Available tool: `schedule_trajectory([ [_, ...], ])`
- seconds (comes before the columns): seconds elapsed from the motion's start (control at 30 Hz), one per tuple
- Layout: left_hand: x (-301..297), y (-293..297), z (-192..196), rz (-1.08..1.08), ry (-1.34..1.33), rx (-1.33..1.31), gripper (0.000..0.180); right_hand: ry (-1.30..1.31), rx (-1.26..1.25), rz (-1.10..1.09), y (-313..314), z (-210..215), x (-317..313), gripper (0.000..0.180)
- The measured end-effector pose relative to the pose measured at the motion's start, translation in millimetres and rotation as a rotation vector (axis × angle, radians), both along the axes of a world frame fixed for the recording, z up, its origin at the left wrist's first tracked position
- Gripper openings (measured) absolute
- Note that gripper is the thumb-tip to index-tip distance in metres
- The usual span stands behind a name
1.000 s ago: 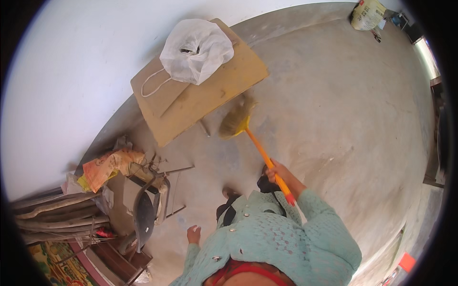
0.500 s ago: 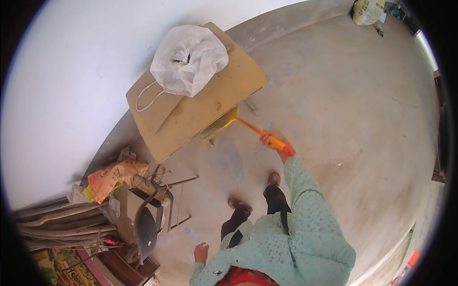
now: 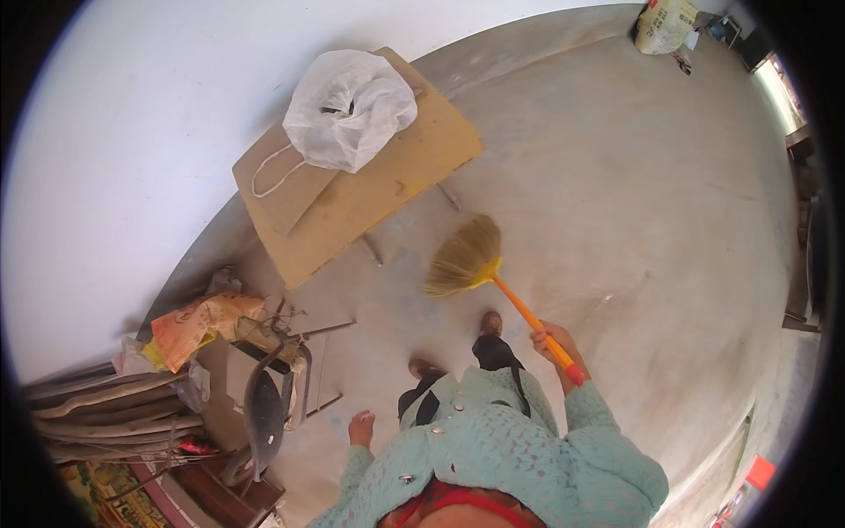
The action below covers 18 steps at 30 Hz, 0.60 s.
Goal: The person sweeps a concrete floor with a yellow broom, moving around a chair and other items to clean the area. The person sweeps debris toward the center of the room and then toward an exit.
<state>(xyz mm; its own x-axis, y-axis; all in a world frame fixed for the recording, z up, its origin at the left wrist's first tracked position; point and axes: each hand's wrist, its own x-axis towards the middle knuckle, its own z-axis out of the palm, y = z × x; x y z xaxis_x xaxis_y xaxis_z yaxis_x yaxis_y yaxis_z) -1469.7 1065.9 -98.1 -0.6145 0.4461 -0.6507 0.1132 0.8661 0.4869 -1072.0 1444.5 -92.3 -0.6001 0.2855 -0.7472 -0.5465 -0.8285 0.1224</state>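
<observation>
My right hand point(image 3: 549, 338) is closed around the orange handle of a broom point(image 3: 468, 255), just above its red end. The broom's fan of straw bristles, bound in yellow, spreads over the floor in front of my feet. My left hand point(image 3: 361, 429) hangs low at my left side, its fingers loosely curled, with nothing visible in it. Beyond the broom to the left stands a tan tabletop point(image 3: 387, 198) on metal legs. On it rest a white plastic bag point(image 3: 350, 110) and a flat brown piece with a white cord loop.
At left, a dark-backed chair point(image 3: 266, 407) stands beside an orange bag point(image 3: 189, 330) and a stack of wooden poles point(image 3: 114, 414). A white wall point(image 3: 132, 158) runs behind the table. A filled sack point(image 3: 664, 26) sits at the far right; dark furniture point(image 3: 805, 238) lines the right edge.
The broom has come out from beneath the table's near edge, back toward me and to the right, its bristles now fully visible. My right hand has drawn nearer; the left has risen slightly.
</observation>
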Motion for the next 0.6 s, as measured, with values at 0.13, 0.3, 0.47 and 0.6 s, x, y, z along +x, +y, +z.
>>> schedule_trajectory([
  [0.13, -2, 30, -7, 0.047, -0.035, 0.064, 0.031, -0.32, 0.093, 0.002, -12, 54, 27, 0.038],
  [0.3, 16, 32, -19, -0.029, -0.072, 0.046, 0.032, -0.31, 0.33, -0.091, 5, 96, 6, 0.062],
  [0.47, 27, 24, -4, -0.104, -0.059, 0.042, 0.032, 0.051, 0.436, -0.294, 51, 42, -33, 0.05],
  [0.6, 27, 25, 14, -0.091, -0.118, 0.027, 0.032, 0.148, 0.325, -0.332, 105, -25, -72, 0.027],
])
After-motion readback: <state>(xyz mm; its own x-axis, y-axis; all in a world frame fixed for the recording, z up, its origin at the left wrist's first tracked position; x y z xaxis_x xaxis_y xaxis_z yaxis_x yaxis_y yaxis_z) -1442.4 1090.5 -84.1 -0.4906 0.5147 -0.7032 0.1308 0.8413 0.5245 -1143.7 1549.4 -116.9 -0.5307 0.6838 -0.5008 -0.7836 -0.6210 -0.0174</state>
